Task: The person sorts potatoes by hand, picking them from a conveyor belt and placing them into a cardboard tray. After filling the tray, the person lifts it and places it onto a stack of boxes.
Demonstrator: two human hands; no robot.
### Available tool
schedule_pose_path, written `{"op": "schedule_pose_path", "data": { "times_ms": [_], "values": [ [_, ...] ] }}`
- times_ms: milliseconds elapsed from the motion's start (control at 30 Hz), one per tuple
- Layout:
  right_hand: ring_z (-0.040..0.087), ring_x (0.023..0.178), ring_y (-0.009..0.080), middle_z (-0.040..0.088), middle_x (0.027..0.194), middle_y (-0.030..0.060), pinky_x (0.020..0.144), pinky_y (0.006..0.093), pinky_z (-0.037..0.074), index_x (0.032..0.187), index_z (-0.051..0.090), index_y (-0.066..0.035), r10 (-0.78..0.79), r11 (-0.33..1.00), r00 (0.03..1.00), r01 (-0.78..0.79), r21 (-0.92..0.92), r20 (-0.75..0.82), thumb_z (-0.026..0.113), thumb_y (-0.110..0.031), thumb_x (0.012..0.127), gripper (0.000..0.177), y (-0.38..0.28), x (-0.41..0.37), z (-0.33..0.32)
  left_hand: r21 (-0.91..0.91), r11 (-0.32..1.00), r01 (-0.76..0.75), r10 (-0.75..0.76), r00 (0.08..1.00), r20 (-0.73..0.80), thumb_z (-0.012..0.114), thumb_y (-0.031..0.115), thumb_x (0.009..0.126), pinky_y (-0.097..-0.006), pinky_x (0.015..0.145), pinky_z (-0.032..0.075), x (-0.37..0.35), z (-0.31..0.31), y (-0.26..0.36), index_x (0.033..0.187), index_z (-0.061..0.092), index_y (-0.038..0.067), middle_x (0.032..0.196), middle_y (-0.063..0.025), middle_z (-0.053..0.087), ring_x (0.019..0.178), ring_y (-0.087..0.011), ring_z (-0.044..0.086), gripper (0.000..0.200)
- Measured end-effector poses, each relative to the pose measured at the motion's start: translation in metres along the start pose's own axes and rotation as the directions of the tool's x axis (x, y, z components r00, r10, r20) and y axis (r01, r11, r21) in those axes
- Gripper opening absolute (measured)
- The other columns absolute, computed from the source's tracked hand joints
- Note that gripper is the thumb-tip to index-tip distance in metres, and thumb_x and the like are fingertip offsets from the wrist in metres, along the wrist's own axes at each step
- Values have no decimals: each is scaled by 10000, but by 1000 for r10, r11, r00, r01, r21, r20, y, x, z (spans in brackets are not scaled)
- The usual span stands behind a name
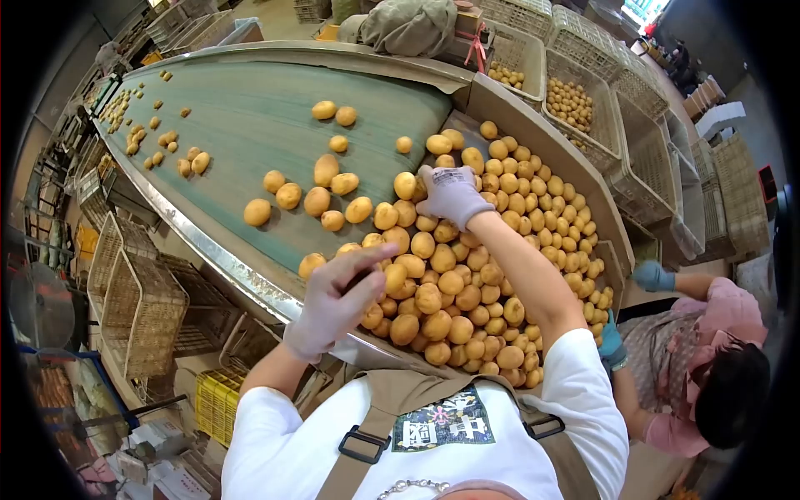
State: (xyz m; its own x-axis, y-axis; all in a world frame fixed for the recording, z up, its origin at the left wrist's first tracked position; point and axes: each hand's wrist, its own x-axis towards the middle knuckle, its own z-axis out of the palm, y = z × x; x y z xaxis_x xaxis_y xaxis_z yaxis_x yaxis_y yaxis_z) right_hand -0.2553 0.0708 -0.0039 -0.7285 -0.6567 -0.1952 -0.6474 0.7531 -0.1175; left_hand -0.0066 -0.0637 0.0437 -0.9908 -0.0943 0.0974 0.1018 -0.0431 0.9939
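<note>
My left hand (337,302), in a pale glove, hovers over the near edge of the potato pile. Its index finger and thumb are stretched apart, and nothing shows between them. Farther in, my right hand (452,194), gloved as well, reaches down onto the potatoes where the belt meets the heap. Its fingers curl downward, and whatever they may grip is hidden beneath them. Round yellow-brown potatoes (461,304) fill the right end of the sorting table. More potatoes (317,201) lie scattered along the green conveyor belt (242,117).
A metal rail (208,262) edges the belt's near side, and a wooden board (575,158) borders the pile. Crates (571,104) stand beyond, some with potatoes. A co-worker (700,358) in pink with blue gloves works at the right. Plastic crates (137,300) stack at left.
</note>
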Motion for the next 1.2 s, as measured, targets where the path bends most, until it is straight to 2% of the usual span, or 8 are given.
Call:
{"op": "schedule_pose_path", "data": {
  "times_ms": [133,300,367,433,533,800,1000,1200],
  "values": [
    [669,990,252,687,992,104,872,406,498,1107,605,-97,-22,840,897,257,479,-441,827,-371,726,519,29,-13,33,426,903,-63,145,976,-163,666,-32,876,-280,735,528,-39,-14,-13,1217,690,-18,931,-118,708,789,-186,662,341],
    [646,933,145,655,1018,51,831,305,547,1124,570,-41,32,108,858,506,856,-512,784,-147,873,345,12,-45,8,455,867,-202,332,916,-226,655,-70,858,-302,687,520,-53,-17,-28,1177,697,-12,888,-133,685,765,-219,656,326],
    [652,995,145,660,1094,79,874,331,550,1263,554,-10,-3,-50,735,677,735,-678,725,-95,914,398,-12,-42,-13,477,843,-248,385,898,-212,657,-72,854,-308,678,515,-48,-17,-29,1176,696,-11,884,-139,677,754,-229,650,330],
    [656,986,173,658,1119,87,894,349,546,1269,564,-42,-83,251,619,771,585,-781,729,-144,903,415,-35,-49,-43,464,864,-194,331,914,-233,667,-77,841,-315,679,520,-49,-18,-26,1162,701,-16,856,-134,675,736,-245,647,328],
    [642,1030,226,649,1113,100,919,391,528,1284,574,-81,-702,532,68,712,-459,-709,759,-310,811,557,-48,-49,-133,483,848,-219,363,904,-227,681,-64,839,-314,713,535,-49,-19,-30,1156,708,-14,867,-128,683,754,-246,659,322],
    [646,1128,313,646,1311,140,1015,406,487,1387,574,-45,-132,948,224,312,-57,-966,732,-229,911,535,9,31,-173,441,882,-168,315,905,-286,683,-61,843,-309,744,542,-49,-20,-31,1145,706,-18,945,-150,709,810,-245,683,307],
    [681,925,340,716,1002,152,817,444,542,1192,662,-66,-95,965,916,181,191,-389,657,-231,946,296,68,-89,8,463,874,-146,295,917,-269,665,-75,851,-312,758,541,-52,-18,-34,1154,695,-29,960,-151,714,839,-244,689,308],
    [676,1058,305,709,1127,130,921,407,526,1253,673,-114,79,929,919,72,362,-386,593,-257,965,332,51,-92,0,191,981,-43,112,923,-367,626,-69,899,-250,698,497,-45,-7,-42,1226,683,-17,868,-71,672,759,-122,619,335]
  ]
}}
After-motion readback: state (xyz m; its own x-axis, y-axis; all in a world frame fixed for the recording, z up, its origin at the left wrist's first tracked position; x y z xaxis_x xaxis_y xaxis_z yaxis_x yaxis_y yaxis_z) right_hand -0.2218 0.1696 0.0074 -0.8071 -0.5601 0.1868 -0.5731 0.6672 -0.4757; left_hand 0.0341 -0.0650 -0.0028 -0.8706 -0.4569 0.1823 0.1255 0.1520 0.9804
